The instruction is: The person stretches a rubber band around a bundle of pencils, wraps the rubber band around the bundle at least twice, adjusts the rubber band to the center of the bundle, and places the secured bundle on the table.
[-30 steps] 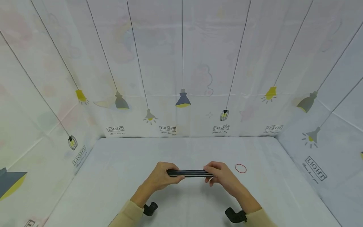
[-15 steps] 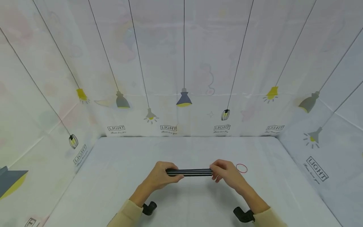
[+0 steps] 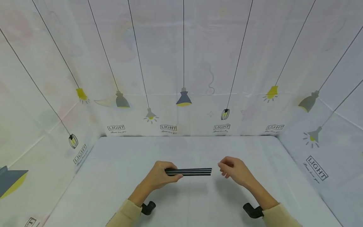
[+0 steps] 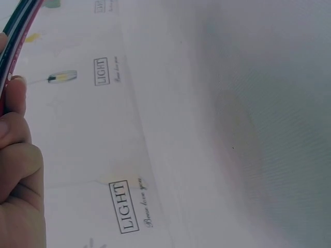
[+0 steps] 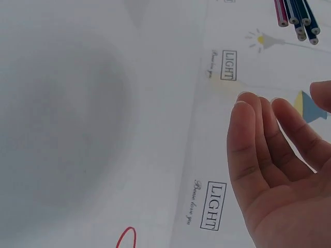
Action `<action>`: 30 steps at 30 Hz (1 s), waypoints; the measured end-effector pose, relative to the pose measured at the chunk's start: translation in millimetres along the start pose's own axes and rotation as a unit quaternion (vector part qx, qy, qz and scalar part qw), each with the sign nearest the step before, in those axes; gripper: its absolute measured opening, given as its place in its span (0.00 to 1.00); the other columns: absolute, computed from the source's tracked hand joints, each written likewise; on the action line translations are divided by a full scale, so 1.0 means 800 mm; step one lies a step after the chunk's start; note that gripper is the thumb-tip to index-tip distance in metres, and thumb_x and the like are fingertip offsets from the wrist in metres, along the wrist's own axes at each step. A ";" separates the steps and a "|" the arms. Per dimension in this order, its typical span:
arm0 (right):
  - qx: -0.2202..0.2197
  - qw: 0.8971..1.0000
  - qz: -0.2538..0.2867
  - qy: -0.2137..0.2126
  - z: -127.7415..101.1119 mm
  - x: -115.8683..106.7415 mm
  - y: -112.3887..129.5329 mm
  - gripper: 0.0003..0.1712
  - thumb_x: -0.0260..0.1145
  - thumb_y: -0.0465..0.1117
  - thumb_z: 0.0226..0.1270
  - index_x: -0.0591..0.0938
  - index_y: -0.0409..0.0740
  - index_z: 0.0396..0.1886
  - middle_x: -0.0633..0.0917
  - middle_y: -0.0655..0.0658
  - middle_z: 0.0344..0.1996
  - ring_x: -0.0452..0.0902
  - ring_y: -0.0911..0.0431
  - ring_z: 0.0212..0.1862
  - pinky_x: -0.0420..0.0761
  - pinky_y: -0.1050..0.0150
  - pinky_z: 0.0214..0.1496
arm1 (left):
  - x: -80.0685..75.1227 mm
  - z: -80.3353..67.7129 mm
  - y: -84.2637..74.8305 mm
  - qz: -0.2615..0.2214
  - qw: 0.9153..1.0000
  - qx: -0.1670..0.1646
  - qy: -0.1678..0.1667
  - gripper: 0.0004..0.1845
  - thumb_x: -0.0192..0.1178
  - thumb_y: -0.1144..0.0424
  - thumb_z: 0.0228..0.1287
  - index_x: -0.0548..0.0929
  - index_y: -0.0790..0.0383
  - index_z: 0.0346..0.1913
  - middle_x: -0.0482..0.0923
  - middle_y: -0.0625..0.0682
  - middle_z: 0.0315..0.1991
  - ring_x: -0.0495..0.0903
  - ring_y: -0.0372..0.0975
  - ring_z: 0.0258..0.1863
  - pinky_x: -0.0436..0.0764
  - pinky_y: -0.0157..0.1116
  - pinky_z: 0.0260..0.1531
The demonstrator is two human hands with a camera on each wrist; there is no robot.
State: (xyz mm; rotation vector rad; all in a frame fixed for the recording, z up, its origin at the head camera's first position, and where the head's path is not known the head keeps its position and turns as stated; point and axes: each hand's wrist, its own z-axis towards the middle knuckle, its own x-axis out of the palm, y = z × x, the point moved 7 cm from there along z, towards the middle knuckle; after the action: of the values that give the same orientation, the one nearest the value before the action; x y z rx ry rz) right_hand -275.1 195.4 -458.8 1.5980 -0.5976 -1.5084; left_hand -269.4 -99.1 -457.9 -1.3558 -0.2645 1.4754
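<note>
The counter point(image 3: 119, 176) lies below with nothing to catch a spill, and my left hand point(image 3: 158, 176) alone grips the bundle of pencils point(image 3: 188, 171) by one end, fingers curled round it, held level above the surface. My right hand point(image 3: 236, 171) hangs just beside the free end, fingers relaxed, holding nothing. Unsupported out there, the bundle could fan apart, I think, and a pencil might slide out. The red rubber band point(image 5: 125, 238) lies near my right hand; snagged, it could flick away.
</note>
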 end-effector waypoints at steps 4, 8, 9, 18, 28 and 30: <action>0.010 1.000 -0.023 -0.016 0.001 -0.010 -0.009 0.13 0.64 0.49 0.75 0.83 0.43 0.40 0.83 0.48 0.30 0.82 0.49 0.33 0.82 0.60 0.36 | 0.000 0.000 0.001 -0.004 1.000 0.005 -0.004 0.11 0.74 0.51 0.60 0.89 0.53 0.35 0.84 0.38 0.30 0.78 0.31 0.25 0.80 0.33 0.26; 0.019 0.998 -0.052 -0.029 -0.002 -0.019 -0.014 0.13 0.65 0.48 0.75 0.83 0.42 0.43 0.83 0.49 0.32 0.80 0.54 0.34 0.80 0.61 0.36 | 0.001 -0.001 0.001 -0.009 1.000 0.008 -0.004 0.11 0.75 0.51 0.60 0.89 0.53 0.36 0.84 0.38 0.30 0.78 0.32 0.25 0.80 0.33 0.26; 0.018 0.997 -0.060 -0.033 -0.002 -0.021 -0.014 0.13 0.65 0.48 0.75 0.83 0.42 0.43 0.84 0.49 0.32 0.80 0.54 0.34 0.80 0.61 0.36 | 0.001 -0.001 0.001 -0.010 1.000 0.007 -0.004 0.11 0.74 0.50 0.60 0.89 0.53 0.36 0.84 0.38 0.30 0.78 0.32 0.25 0.80 0.33 0.26; -0.012 0.985 -0.153 -0.079 0.003 -0.045 -0.028 0.05 0.67 0.41 0.71 0.84 0.45 0.38 0.85 0.51 0.32 0.78 0.56 0.37 0.78 0.58 0.38 | 0.002 -0.001 0.003 -0.004 1.000 -0.001 0.001 0.11 0.75 0.49 0.59 0.89 0.52 0.35 0.83 0.37 0.29 0.77 0.32 0.25 0.80 0.33 0.26; -0.009 0.974 -0.205 -0.096 0.014 -0.067 -0.065 0.04 0.68 0.38 0.67 0.83 0.41 0.36 0.83 0.49 0.31 0.77 0.54 0.35 0.78 0.57 0.37 | 0.002 -0.001 0.003 -0.005 1.000 -0.008 -0.001 0.11 0.74 0.49 0.60 0.89 0.52 0.35 0.83 0.37 0.29 0.77 0.31 0.25 0.79 0.33 0.25; -0.007 0.972 -0.214 -0.096 0.016 -0.070 -0.070 0.05 0.68 0.38 0.66 0.83 0.40 0.36 0.83 0.48 0.31 0.77 0.53 0.35 0.77 0.56 0.37 | 0.001 -0.001 0.002 -0.004 1.000 -0.011 -0.001 0.11 0.74 0.49 0.60 0.89 0.52 0.35 0.83 0.37 0.29 0.77 0.32 0.25 0.79 0.33 0.26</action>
State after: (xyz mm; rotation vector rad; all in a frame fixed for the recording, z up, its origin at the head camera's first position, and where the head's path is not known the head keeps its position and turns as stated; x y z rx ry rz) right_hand -307.7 267.2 -472.1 1.6522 -0.3555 -1.9962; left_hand -269.6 -99.4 -460.0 -1.3706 -0.2878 1.4706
